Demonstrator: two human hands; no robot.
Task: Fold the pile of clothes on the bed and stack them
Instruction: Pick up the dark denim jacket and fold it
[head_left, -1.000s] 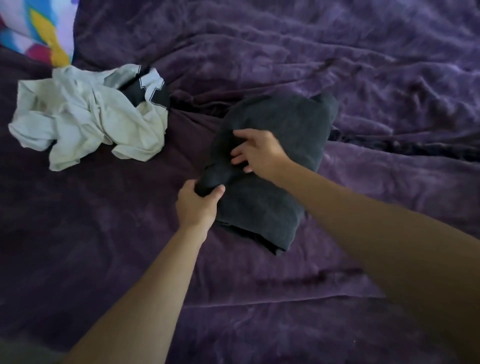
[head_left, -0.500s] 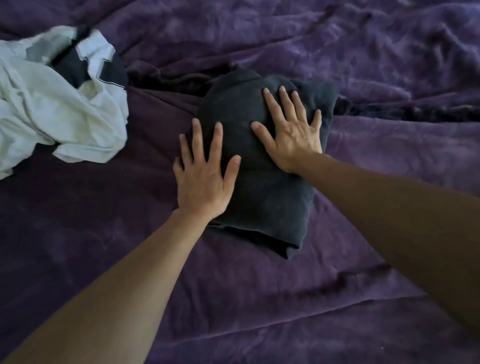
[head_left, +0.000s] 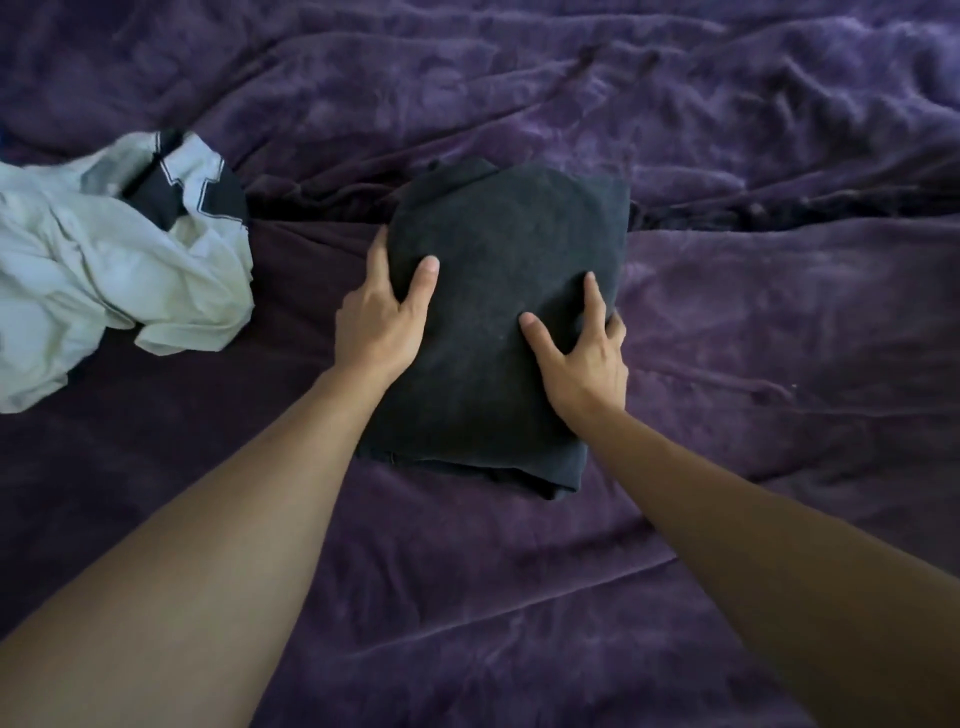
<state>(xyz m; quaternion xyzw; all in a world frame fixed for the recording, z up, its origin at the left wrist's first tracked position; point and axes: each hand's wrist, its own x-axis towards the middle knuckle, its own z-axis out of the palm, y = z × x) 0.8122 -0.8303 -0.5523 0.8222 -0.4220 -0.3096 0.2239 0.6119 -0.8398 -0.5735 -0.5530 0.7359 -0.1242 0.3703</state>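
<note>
Left hand (head_left: 382, 322) clasps the left side of the folded dark garment (head_left: 498, 280), thumb on top, fingers down its flank. Right hand (head_left: 582, 358) clasps the right side likewise. Bundle sits mid-bed (head_left: 779, 322) between both hands, long axis running away from the person. Crumpled pale clothes (head_left: 104, 270) lie well apart toward the bed's left edge, nearer the left hand.

Blanket (head_left: 753, 332) free R & front; pale clothes heap (head_left: 104, 280) crowds L, prob. wider.
</note>
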